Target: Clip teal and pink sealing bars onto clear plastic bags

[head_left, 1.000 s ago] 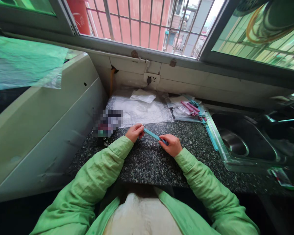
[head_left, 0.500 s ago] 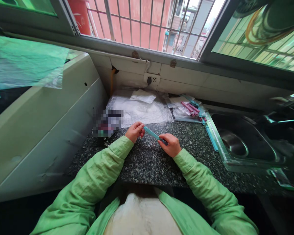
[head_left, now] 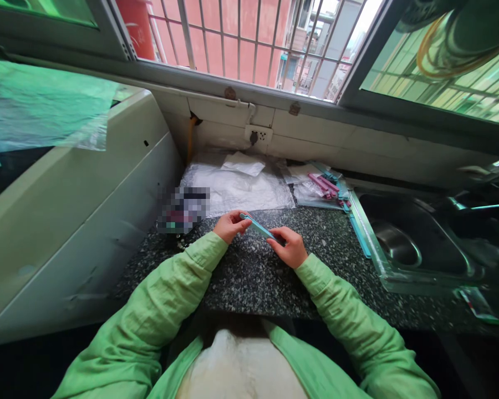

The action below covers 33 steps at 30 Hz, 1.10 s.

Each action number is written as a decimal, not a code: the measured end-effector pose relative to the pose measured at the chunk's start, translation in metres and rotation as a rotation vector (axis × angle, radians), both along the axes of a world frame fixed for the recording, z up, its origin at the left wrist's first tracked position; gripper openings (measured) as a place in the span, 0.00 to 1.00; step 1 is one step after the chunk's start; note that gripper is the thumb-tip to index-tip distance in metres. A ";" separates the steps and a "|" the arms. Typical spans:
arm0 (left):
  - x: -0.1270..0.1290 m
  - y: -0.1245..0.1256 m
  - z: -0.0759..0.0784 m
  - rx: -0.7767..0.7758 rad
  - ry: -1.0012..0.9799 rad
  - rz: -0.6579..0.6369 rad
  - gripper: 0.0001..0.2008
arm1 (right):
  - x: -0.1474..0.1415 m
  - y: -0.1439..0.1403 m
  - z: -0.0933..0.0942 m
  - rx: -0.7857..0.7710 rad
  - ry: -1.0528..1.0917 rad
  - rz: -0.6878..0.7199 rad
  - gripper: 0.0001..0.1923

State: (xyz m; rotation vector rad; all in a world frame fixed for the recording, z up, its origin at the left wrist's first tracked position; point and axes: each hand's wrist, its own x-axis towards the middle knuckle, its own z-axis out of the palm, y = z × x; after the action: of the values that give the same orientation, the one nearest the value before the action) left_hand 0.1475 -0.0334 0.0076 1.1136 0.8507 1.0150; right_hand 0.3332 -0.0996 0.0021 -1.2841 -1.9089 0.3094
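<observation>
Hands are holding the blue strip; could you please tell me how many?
2: the left hand holds one end of the blue strip, the right hand the other.

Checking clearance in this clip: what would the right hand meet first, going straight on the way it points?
Beyond the light-blue strip it holds, the right hand would probably meet the left hand, which grips the strip's other end; depth is unclear.

Daylight comes in through the window (head_left: 363,58) across the top of the frame, where metal bars (head_left: 185,33) stand before a pink building (head_left: 230,55). Under it runs a pale tiled wall (head_left: 324,133) with a socket (head_left: 263,134). A dark speckled table (head_left: 249,282) fills the centre; a metal sink (head_left: 432,233) sits at right, a bulky pale casing (head_left: 95,216) at left.
</observation>
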 end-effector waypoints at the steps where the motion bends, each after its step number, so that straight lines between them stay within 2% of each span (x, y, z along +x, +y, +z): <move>1: 0.000 0.000 0.000 0.003 0.003 0.003 0.19 | 0.000 0.000 0.000 -0.016 0.018 0.001 0.07; 13: -0.002 -0.001 0.008 -0.043 0.010 -0.011 0.21 | 0.001 0.002 -0.001 -0.008 0.056 0.025 0.06; 33: -0.003 0.001 0.004 -0.014 0.019 -0.039 0.21 | 0.001 0.001 0.002 0.001 0.054 0.037 0.06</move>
State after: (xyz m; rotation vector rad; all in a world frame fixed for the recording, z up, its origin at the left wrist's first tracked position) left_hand 0.1442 -0.0328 0.0111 1.1251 0.8473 0.9661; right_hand 0.3344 -0.0989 0.0044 -1.2288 -1.8888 0.3579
